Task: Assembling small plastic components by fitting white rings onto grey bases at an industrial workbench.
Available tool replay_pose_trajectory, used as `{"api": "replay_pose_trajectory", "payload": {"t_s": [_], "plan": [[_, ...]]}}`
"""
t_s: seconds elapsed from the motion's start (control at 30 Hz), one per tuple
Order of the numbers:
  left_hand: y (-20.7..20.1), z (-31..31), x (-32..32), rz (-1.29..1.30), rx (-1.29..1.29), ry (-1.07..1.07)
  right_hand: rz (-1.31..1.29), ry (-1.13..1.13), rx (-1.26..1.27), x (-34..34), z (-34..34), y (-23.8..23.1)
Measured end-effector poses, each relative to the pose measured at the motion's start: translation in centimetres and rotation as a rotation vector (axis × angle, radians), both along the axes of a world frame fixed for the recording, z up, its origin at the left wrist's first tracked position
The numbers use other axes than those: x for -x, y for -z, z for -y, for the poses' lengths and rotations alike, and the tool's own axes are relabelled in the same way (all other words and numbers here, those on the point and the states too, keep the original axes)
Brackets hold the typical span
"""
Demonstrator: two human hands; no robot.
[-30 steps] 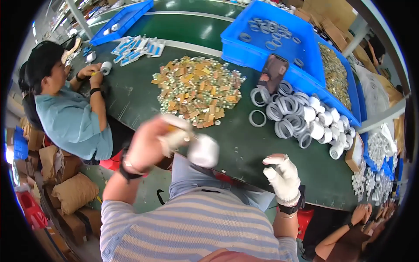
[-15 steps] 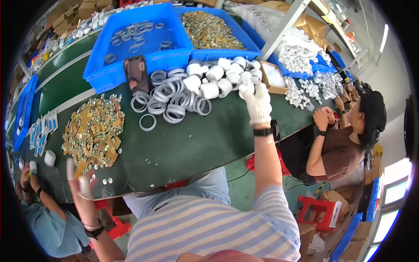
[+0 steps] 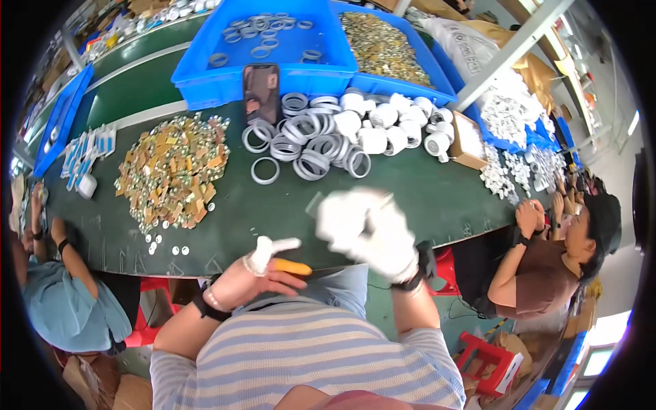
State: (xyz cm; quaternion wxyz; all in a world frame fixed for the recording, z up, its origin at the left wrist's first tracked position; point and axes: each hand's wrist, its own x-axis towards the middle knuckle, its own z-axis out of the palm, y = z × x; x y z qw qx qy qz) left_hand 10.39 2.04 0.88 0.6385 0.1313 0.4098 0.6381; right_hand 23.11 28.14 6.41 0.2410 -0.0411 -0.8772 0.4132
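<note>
My right hand (image 3: pixel 383 236), in a white knit glove, is over the front of the table and smeared by motion. Its fingers curl around a white, rounded cylindrical part (image 3: pixel 336 220), blurred but like those in the white pile. To its left, my left hand (image 3: pixel 249 277) hovers at the table's front edge with fingers spread. White coverings wrap its thumb and index finger, and a yellow-orange one (image 3: pixel 292 266) is on another finger. Beyond the hands lie grey rings (image 3: pixel 311 145) in a heap, beside the pile of white cylindrical parts (image 3: pixel 383 126).
Small circuit boards (image 3: pixel 171 171) are heaped at left. A phone (image 3: pixel 261 92) leans on a blue bin (image 3: pixel 273 82) of rings; another blue bin (image 3: pixel 403 87) holds small parts. A small carton (image 3: pixel 471 154) stands right. Co-workers sit at right (image 3: pixel 547 273) and left (image 3: pixel 68 301).
My right hand has drawn back from the white pile toward me, now with a white part. My left hand has moved right, away from the circuit boards. The view has shifted.
</note>
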Motion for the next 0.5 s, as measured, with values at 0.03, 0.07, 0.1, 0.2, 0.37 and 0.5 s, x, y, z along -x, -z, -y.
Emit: {"api": "replay_pose_trajectory", "payload": {"t_s": [0.03,0.07,0.1,0.2,0.37,0.5], "plan": [[0.5,-0.4,0.0,0.060,-0.001,0.093,-0.031,-0.119,-0.196,0.3,2.1,0.8],[0.5,-0.1,0.2,0.111,0.008,0.114,-0.008,-0.233,-0.229,0.8,3.7,1.6],[0.5,0.2,0.3,0.162,0.014,0.135,0.014,-0.348,-0.263,1.3,4.6,1.9],[-0.3,1.5,0.0,0.211,-0.004,-0.048,0.008,-0.364,-0.077,2.2,1.9,1.4],[-1.0,3.0,0.6,0.133,-0.080,-0.381,0.205,0.473,-0.420,5.3,-5.5,8.2],[-0.3,2.7,0.7,0.030,-0.041,-0.505,0.107,0.518,-0.346,4.7,-5.4,9.6]]}}
